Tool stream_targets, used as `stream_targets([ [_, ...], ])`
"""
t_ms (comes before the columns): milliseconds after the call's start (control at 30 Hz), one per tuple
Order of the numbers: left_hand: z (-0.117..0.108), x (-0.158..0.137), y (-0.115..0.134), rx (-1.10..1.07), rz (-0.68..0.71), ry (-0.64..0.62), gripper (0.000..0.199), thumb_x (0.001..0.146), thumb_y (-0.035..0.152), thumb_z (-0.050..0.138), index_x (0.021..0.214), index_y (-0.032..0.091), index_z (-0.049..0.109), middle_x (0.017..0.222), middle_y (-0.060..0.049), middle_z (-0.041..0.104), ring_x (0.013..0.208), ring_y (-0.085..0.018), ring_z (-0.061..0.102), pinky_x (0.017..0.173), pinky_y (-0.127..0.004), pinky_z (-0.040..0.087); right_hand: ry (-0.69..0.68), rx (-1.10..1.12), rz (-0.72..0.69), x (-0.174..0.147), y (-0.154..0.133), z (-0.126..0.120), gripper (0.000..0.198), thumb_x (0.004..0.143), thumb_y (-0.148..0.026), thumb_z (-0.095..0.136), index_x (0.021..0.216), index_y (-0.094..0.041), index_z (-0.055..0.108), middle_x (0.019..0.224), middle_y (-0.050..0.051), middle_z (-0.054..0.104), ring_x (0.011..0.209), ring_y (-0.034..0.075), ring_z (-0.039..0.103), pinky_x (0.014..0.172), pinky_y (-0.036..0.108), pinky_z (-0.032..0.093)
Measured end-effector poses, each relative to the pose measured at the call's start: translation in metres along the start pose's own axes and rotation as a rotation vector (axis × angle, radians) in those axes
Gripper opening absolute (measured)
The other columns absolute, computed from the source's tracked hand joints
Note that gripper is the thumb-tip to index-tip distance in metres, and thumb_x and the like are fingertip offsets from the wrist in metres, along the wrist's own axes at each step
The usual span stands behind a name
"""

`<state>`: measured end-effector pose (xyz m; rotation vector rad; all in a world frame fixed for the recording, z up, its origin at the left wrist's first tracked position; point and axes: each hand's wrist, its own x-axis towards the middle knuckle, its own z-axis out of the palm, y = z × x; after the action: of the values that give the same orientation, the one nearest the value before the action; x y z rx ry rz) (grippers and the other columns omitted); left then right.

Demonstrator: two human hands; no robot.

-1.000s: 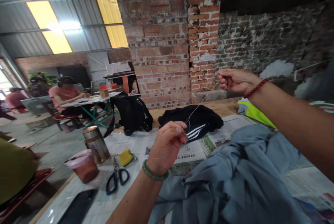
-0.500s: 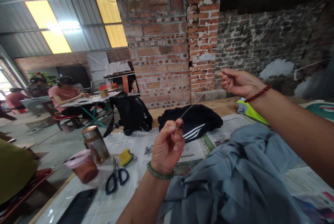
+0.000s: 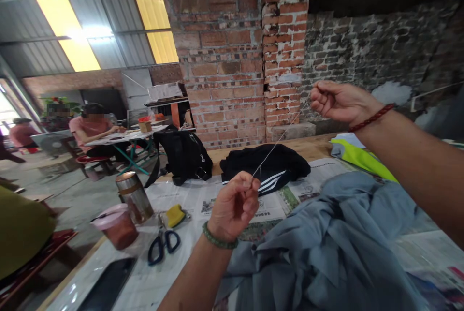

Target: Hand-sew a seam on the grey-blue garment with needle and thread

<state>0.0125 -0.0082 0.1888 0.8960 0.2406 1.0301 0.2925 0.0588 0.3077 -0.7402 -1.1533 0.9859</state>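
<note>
A thin pale thread (image 3: 276, 144) runs slantwise between my two raised hands. My left hand (image 3: 237, 204), with a green bead bracelet at the wrist, pinches its lower end between thumb and forefinger. Higher and to the right, my right hand (image 3: 335, 100), wearing a red braided band, is closed in a pinch at the thread's other end. Whether a needle is in either pinch is too small to tell. Below my hands a grey-blue cloth (image 3: 326, 248) lies heaped on the table. Behind my left hand sits a folded black garment (image 3: 268, 163) with white stripes.
Newspaper covers the table. At the left lie a phone (image 3: 108, 284), dark-handled scissors (image 3: 164, 245) and a yellow object (image 3: 175, 215), beside a lidded cup (image 3: 118, 229) and a steel flask (image 3: 134, 197). A black backpack (image 3: 183, 156) stands farther back. Other people sit at the left.
My right hand has moved slightly up and to the right, drawing farther from my left hand. More of the thread shows between them. My left hand is nearly in place.
</note>
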Motion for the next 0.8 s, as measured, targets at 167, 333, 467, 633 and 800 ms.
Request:
stream_targets([
  [167,-0.002,-0.004,0.001,0.062,-0.005,0.018,0.006,0.064,0.009,0.050,0.060,0.013,0.052,0.061,0.000,0.057,0.029,-0.001,0.039,0.026,-0.010,0.027,0.081,0.117,0.014,0.000,-0.010,0.009,0.036,0.091,-0.009,0.032,0.064,-0.018,0.053,0.049,-0.003,0.057,0.045,0.005,0.055,0.046,0.015,0.048],
  [333,-0.005,-0.006,0.001,0.097,-0.002,0.028,0.005,0.063,0.010,0.051,0.060,0.013,0.051,0.062,0.000,0.057,0.029,-0.001,0.039,0.025,-0.010,0.026,0.086,0.101,-0.021,0.003,-0.016,0.012,0.032,0.091,-0.009,0.034,0.067,-0.017,0.054,0.051,-0.003,0.057,0.047,0.005,0.057,0.049,0.016,0.050],
  [467,-0.005,-0.009,0.001,0.118,-0.012,0.076,0.006,0.060,0.008,0.053,0.060,0.013,0.051,0.067,0.000,0.056,0.036,-0.003,0.043,0.026,-0.010,0.027,0.084,0.061,-0.035,0.003,-0.020,0.015,0.031,0.090,-0.009,0.036,0.067,-0.018,0.054,0.052,-0.003,0.055,0.047,0.005,0.057,0.050,0.017,0.050],
  [633,-0.006,-0.014,0.000,0.173,0.027,0.126,0.006,0.056,0.006,0.056,0.055,0.012,0.054,0.081,-0.003,0.053,0.052,-0.007,0.051,0.028,-0.010,0.029,0.120,0.051,-0.043,0.002,-0.023,0.018,0.030,0.090,-0.009,0.037,0.066,-0.017,0.054,0.053,-0.003,0.056,0.047,0.006,0.056,0.049,0.019,0.050],
  [800,-0.011,-0.020,-0.004,0.241,0.061,0.108,0.007,0.057,0.008,0.057,0.052,0.012,0.056,0.085,-0.004,0.050,0.060,-0.010,0.051,0.030,-0.012,0.031,0.159,0.047,-0.045,0.006,-0.017,0.016,0.031,0.090,-0.009,0.035,0.066,-0.017,0.053,0.051,-0.003,0.054,0.048,0.006,0.056,0.048,0.018,0.049],
])
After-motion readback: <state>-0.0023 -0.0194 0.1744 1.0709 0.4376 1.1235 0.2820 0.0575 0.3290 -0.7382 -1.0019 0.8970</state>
